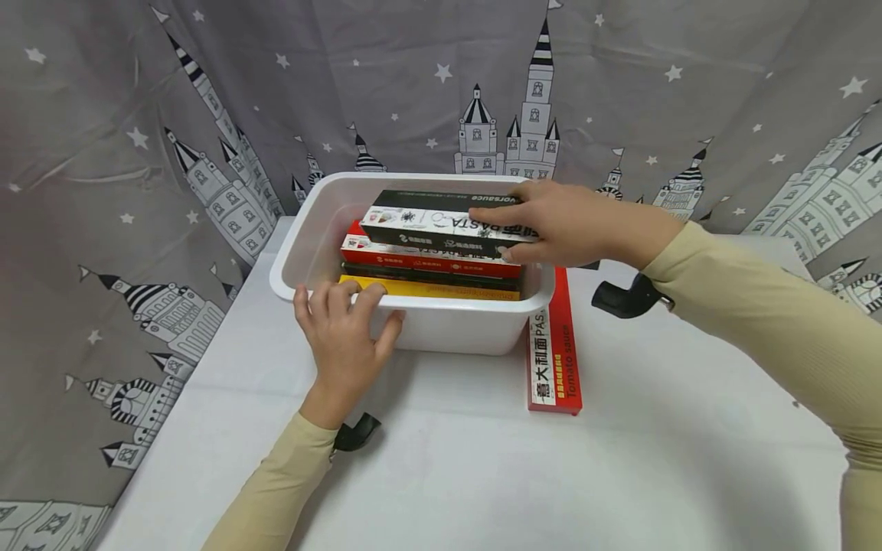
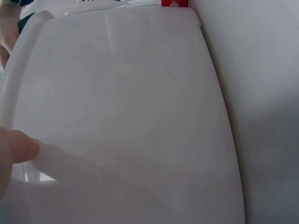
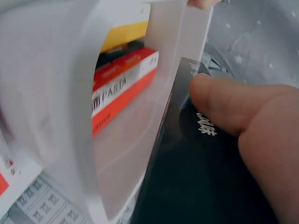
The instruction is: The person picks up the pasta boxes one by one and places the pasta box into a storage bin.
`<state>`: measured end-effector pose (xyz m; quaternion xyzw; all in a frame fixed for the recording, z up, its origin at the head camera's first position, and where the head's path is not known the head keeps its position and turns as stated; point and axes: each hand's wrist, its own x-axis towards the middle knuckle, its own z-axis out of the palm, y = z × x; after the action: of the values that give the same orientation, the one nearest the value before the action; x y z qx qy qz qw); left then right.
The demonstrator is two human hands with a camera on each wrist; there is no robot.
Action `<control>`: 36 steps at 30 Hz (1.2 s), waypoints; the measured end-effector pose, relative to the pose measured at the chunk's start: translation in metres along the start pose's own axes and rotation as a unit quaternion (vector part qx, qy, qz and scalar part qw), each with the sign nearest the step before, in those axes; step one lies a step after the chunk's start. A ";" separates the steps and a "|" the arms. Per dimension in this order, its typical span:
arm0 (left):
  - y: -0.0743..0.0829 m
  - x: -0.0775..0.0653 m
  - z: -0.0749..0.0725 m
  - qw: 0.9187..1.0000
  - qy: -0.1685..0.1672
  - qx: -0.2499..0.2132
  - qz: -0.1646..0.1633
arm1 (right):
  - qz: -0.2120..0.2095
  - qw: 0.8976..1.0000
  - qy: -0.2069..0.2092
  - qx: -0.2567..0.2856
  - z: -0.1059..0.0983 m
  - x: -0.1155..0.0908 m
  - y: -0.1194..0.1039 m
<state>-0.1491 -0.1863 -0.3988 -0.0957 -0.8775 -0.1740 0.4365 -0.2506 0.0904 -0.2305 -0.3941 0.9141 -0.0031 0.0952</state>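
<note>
My right hand (image 1: pixel 575 220) grips the right end of a black-and-white pasta box (image 1: pixel 420 220), which is tilted over the white plastic bin (image 1: pixel 441 325). In the right wrist view, the thumb (image 3: pixel 219 100) presses on the box's dark face. The left hand (image 1: pixel 342 333) holds the bin's near rim at its left part, fingers over the edge and thumb on the outer wall. Inside the bin, below the held box, lie a red pasta box (image 1: pixel 427 259), a dark box (image 1: pixel 413 279) and a yellow box (image 1: pixel 448 291). The held box partly hides them.
A red tomato sauce pasta box (image 1: pixel 556 352) lies on the white tabletop (image 1: pixel 448 459), beside the bin's right end. Behind the table hangs a grey cloth (image 1: pixel 413 84) printed with castles and stars. Black camera mounts (image 1: pixel 627 297) stick out from both wrists.
</note>
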 end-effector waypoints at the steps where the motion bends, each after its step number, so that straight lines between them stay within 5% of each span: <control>1: 0.000 0.000 0.000 1.000 0.003 0.001 0.000 | -0.004 1.000 -0.002 0.002 0.002 0.004 -0.004; 12: -0.002 -0.001 0.002 1.000 0.027 0.003 0.007 | -0.057 0.998 -0.029 -0.021 0.010 0.041 -0.037; 26: 0.000 -0.001 0.002 1.000 0.022 0.000 0.006 | -0.063 0.994 -0.070 -0.057 0.014 0.068 -0.072; 36: -0.001 0.000 0.002 1.000 0.024 0.002 0.010 | -0.052 0.994 -0.085 -0.053 0.016 0.075 -0.075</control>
<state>-0.1507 -0.1863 -0.4004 -0.0996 -0.8660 -0.1700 0.4596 -0.2443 -0.0147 -0.2528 -0.4443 0.8800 0.0736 0.1512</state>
